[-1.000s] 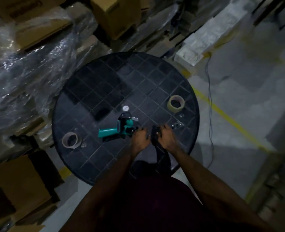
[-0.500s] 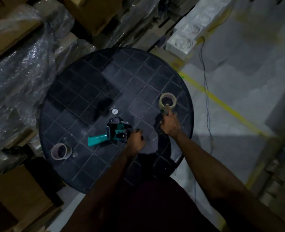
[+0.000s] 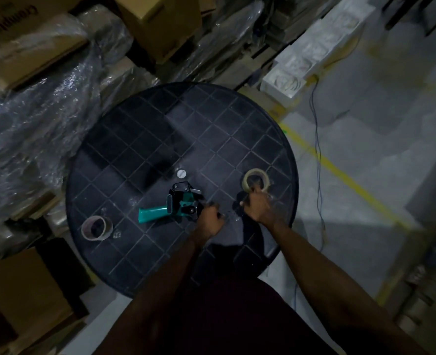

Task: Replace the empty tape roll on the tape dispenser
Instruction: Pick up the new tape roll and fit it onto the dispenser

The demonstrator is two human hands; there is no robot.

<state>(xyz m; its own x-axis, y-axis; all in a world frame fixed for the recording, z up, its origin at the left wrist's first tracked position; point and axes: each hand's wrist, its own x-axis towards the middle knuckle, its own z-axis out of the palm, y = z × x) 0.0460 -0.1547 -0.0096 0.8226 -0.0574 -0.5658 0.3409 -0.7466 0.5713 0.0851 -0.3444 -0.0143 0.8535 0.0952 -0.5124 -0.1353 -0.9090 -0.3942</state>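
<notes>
Reaching rt hand point(image 3: 256, 207) to tape roll point(image 3: 256, 180); box point(image 3: 30, 39) reads "Crompton".

Single head-worn wide-angle view, looking steeply down from above the near edge of a round black table point(image 3: 140, 139). Whole tabletop fits in frame, fairly far below; forearms enter from bottom. No second view to overlap.
</notes>
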